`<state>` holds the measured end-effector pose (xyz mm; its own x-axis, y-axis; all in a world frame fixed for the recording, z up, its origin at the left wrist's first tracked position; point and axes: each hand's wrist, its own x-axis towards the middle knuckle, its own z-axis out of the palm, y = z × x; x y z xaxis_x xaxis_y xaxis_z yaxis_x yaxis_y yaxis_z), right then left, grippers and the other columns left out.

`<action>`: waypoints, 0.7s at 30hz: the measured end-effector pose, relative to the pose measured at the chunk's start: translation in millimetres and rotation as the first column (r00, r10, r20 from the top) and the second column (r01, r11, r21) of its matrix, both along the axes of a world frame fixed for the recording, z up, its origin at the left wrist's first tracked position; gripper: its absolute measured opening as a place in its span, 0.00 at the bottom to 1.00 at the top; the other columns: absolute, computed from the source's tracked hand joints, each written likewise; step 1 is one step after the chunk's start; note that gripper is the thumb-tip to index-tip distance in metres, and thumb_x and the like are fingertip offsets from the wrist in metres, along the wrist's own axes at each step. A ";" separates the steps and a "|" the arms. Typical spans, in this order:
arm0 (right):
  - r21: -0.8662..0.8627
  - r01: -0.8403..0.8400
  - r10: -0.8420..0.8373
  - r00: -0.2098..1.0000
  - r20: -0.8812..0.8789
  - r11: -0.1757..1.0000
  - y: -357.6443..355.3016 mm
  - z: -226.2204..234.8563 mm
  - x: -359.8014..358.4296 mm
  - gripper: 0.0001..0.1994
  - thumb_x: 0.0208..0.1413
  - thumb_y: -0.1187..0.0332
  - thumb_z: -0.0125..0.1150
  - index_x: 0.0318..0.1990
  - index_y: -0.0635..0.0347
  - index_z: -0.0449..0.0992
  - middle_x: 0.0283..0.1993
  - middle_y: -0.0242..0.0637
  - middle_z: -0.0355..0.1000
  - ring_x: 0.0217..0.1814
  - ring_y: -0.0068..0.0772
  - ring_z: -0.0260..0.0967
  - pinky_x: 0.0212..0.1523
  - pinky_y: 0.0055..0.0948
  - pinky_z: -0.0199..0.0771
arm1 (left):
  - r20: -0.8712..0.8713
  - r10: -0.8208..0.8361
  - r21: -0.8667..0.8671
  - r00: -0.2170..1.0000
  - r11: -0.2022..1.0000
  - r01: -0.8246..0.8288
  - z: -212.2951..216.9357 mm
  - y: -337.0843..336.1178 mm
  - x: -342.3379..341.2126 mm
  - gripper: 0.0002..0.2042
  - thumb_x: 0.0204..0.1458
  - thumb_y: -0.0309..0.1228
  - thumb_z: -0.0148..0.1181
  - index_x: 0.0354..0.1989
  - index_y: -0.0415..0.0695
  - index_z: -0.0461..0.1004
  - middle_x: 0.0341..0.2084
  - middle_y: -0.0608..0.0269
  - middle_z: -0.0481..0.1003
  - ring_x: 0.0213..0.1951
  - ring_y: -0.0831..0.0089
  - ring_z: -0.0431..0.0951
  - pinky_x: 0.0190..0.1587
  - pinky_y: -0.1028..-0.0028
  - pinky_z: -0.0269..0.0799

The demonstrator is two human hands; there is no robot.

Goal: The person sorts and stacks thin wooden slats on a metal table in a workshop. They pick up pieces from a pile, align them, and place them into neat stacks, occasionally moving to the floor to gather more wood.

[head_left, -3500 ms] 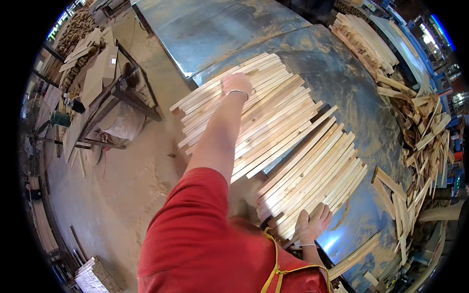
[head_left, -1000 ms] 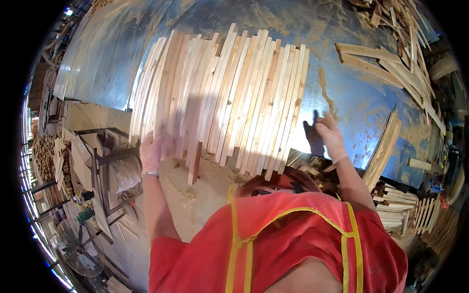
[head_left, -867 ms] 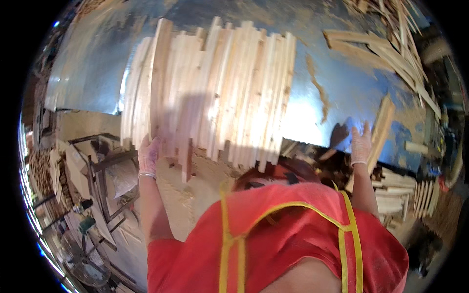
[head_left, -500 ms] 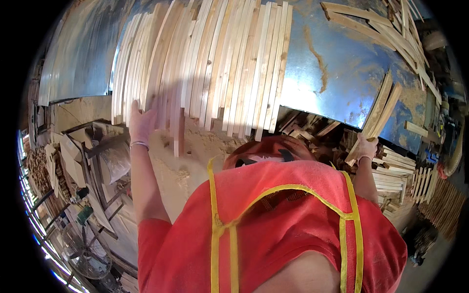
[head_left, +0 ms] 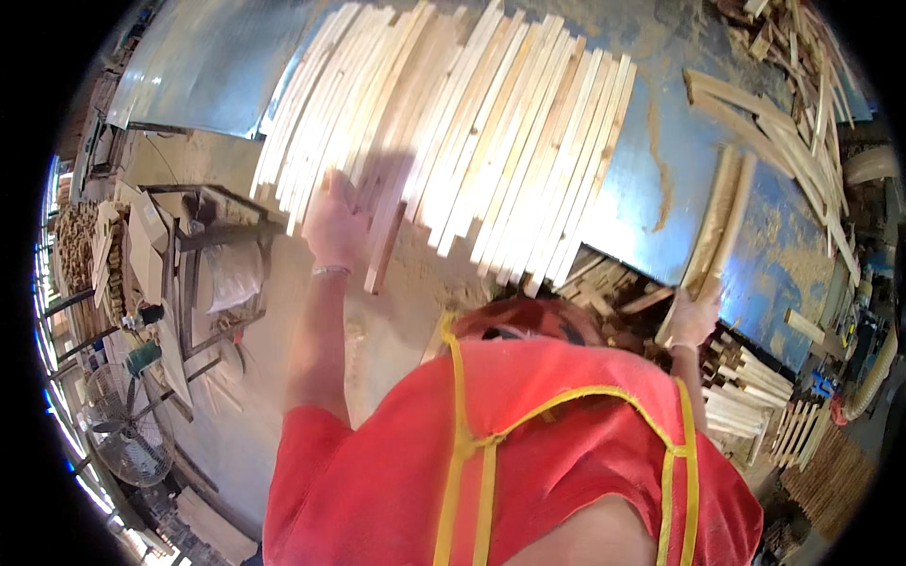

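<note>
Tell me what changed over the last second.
The right hand left the bare blue table and took hold of two slats at its near edge, grip shut. The left hand stayed on the near ends of the slat row, which stayed put.

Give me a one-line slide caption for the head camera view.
Left hand grips a wood strip from the stack; right hand holds two strips.

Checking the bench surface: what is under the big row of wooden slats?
The slats lie on a blue metal tabletop dusted with sawdust; the part beneath them is covered.
</note>
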<state>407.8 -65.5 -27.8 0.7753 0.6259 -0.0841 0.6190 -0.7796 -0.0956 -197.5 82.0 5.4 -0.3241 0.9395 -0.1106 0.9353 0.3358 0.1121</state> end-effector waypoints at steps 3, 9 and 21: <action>-0.122 -0.184 0.194 0.978 0.076 0.975 18.6 -23.7 -8.9 0.51 0.48 0.56 0.78 0.78 0.56 0.56 0.70 0.57 0.66 0.67 0.58 0.66 0.69 0.51 0.68 | -0.075 -0.104 0.111 0.992 0.987 0.112 4.4 0.2 1.9 0.35 0.53 0.38 0.65 0.71 0.49 0.61 0.47 0.50 0.77 0.50 0.48 0.80 0.51 0.52 0.76; -0.039 -0.168 0.156 0.965 -0.210 0.985 47.9 2.1 20.7 0.49 0.50 0.60 0.77 0.78 0.57 0.56 0.76 0.57 0.61 0.74 0.61 0.63 0.70 0.50 0.70 | 0.136 -0.378 0.297 0.916 0.898 0.326 1.2 -59.2 41.2 0.32 0.52 0.42 0.73 0.64 0.42 0.71 0.53 0.51 0.76 0.52 0.55 0.79 0.52 0.60 0.76; 0.165 -0.490 0.418 0.467 -0.779 0.856 139.6 -13.1 -91.1 0.47 0.57 0.48 0.68 0.79 0.60 0.55 0.59 0.57 0.78 0.57 0.47 0.79 0.58 0.39 0.76 | 0.664 0.406 -0.656 -0.627 0.719 -0.229 -99.4 -118.6 133.3 0.18 0.60 0.48 0.69 0.46 0.47 0.78 0.37 0.66 0.78 0.39 0.66 0.77 0.47 0.61 0.74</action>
